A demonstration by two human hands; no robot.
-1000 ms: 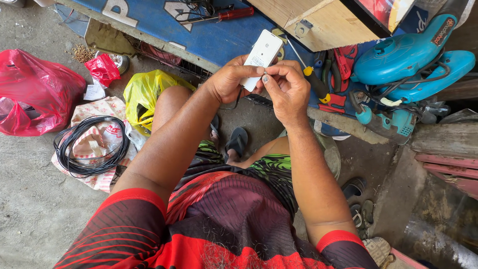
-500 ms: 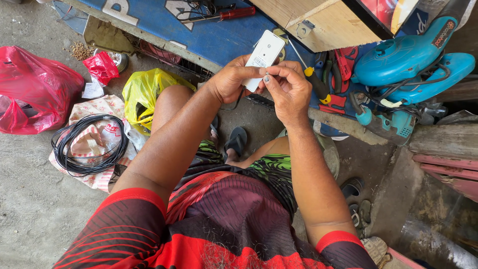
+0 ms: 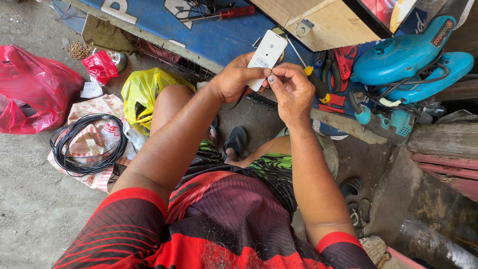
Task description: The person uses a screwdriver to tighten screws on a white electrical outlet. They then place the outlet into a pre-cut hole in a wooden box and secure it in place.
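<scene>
— Just below the blue board (image 3: 209, 37), I have the white plastic device (image 3: 268, 54) held up in the air, over my knees. My left hand (image 3: 238, 78) wraps its lower end, fingers closed around it. My right hand (image 3: 293, 89) has thumb and forefinger pressed together at that same end, pinching something too small for me to make out.

— What worries you?

— Whatever sits in that pinch. It looks tiny, and if my grip slackens I judge it would fall onto the concrete floor (image 3: 30, 209) between my legs, toward the sandal (image 3: 236, 142), and be hard to find.

— And the device itself?

— Only its lower end is gripped; the rest sticks up toward the board. A hard push from the right hand could lever it out of the left.

— Anything nearby?

— A yellow-handled screwdriver (image 3: 311, 74) lies on the board just beside my right hand; a careless elbow could knock it off. The black cable coil (image 3: 84, 144), left of the board's near edge, lies well apart.
</scene>
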